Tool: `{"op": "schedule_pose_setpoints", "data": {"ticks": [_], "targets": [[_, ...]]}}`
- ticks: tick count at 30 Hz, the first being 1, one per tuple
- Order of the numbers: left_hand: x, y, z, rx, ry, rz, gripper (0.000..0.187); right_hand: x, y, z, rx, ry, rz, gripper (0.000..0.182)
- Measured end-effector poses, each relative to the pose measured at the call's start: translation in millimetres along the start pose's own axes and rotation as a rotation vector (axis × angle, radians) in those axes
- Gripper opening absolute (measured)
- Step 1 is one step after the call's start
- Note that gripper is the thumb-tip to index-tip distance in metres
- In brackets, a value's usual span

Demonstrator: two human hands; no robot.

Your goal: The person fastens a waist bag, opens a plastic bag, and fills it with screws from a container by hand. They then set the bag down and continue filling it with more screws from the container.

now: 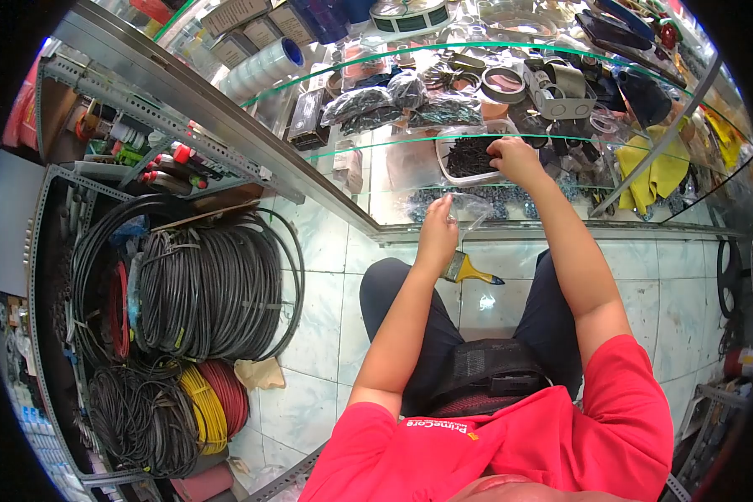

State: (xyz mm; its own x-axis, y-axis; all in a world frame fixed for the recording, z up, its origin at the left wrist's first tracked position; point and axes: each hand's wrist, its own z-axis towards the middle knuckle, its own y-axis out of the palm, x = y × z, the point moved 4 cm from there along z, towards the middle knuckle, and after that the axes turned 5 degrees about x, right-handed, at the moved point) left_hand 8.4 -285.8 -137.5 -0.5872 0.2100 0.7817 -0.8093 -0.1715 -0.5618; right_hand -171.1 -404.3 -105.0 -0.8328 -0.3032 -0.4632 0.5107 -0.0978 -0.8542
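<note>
My right hand (517,161) is at the right side of a white plastic tub (445,172) on the lower glass shelf. Inside the tub lies a heap of thin black pieces that look like screws (470,156). The fingertips are pinched together over the heap; whatever is between them is too small to make out. Lower and to the left, my left hand (437,234) is closed on a small clear plastic bag (475,207) just in front of the shelf edge. Below that hand, a paintbrush with a yellow handle (470,271) shows near my knee.
Above the tub, a glass shelf holds bagged dark parts (360,107) and a metal box (563,96). A yellow cloth (651,171) hangs at right. Large coils of black cable (209,289) stand on the tiled floor at left, with yellow (205,410) and red coils (226,393) below.
</note>
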Motion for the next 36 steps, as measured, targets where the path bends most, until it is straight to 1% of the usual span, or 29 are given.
{"op": "schedule_pose_setpoints", "data": {"ticks": [1,3,5,7,10,11,13,16,20,22,26,28,32,34,36], "targets": [[2,-1,0,0.000,0.000,0.001,0.049,0,0,-1,0.032,-0.025,-0.014,0.017],[1,-2,0,-0.018,-0.065,-0.050,0.045,0,0,0,0.025,-0.033,0.005,0.017],[3,-3,0,-0.019,-0.063,-0.050,0.046,-1,-2,0,0.019,-0.041,0.023,0.018],[1,-1,0,-0.021,-0.062,-0.051,0.046,-8,-7,-1,-0.013,-0.096,0.163,0.019],[0,1,-1,-0.004,-0.007,0.015,0.047,-12,-9,0,0.003,-0.120,0.199,0.018],[-1,2,0,-0.010,-0.004,0.013,0.047,-13,-8,0,0.003,-0.117,0.199,0.018],[-1,2,0,-0.015,-0.001,0.012,0.048,-10,-2,3,-0.053,0.001,0.314,0.017],[-1,2,1,-0.018,-0.019,-0.003,0.048,-8,3,5,-0.070,-0.008,0.343,0.017],[-3,2,1,-0.021,-0.020,-0.007,0.049,-8,7,8,-0.071,-0.042,0.319,0.018],[-3,2,1,-0.020,-0.018,-0.006,0.049,-13,5,7,-0.009,-0.117,0.204,0.016],[-4,2,0,-0.021,-0.041,-0.035,0.049,-3,15,11,0.040,-0.103,0.232,0.014],[-3,0,1,-0.016,-0.043,-0.038,0.049,1,18,13,-0.081,-0.038,0.459,0.014],[-4,1,0,-0.024,-0.046,-0.030,0.049,-7,8,8,-0.154,-0.030,0.449,0.013],[1,-1,1,-0.021,-0.032,-0.012,0.049,-8,9,7,-0.203,0.021,0.432,0.013],[4,-2,0,-0.056,-0.137,-0.114,0.050,-10,9,8,-0.185,-0.011,0.411,0.014]]}}
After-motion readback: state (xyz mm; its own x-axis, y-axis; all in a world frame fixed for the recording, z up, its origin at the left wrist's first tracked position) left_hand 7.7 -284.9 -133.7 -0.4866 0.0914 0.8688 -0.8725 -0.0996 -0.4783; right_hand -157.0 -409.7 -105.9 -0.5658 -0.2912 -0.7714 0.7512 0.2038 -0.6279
